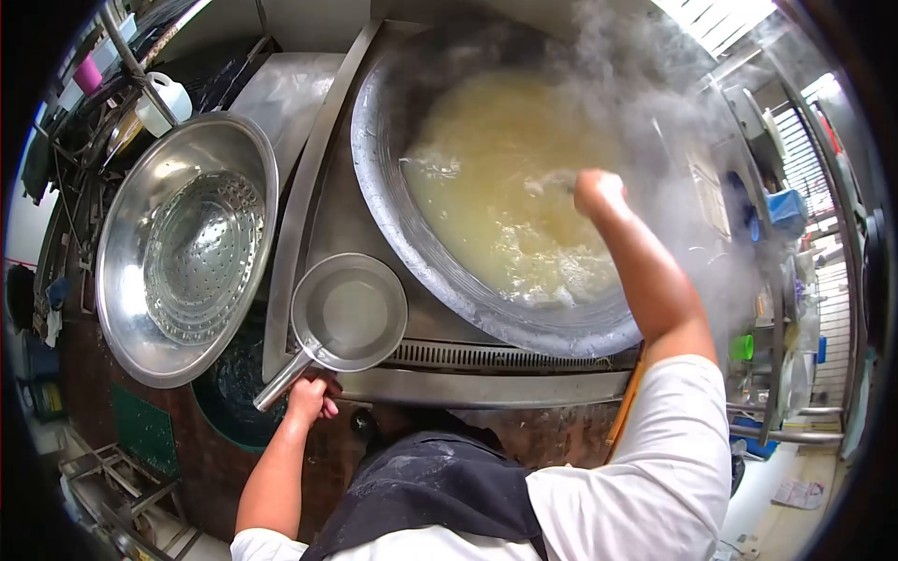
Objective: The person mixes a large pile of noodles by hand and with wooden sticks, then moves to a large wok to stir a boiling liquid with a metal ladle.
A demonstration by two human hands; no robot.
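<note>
My right hand point(600, 193) is closed in a fist above a big wok point(385, 187) of cloudy yellowish liquid point(505, 168). What it grips is lost in the steam and foam. Low at the stove's front edge point(477, 387), my left hand point(311, 400) has its fingers curled beside the handle of a metal saucepan-like scoop point(348, 312). The handle crosses just past the knuckles and points down to the left. The scoop's bowl faces up on the steel stove top, left of the wok.
A large perforated steel colander point(192, 252) stands to the left, tilted toward me. Behind it is a white plastic jug point(165, 103). Steam point(655, 122) rises over the wok's right side. A dark green tub point(245, 411) sits below the colander, and metal racks point(790, 435) stand at the right.
</note>
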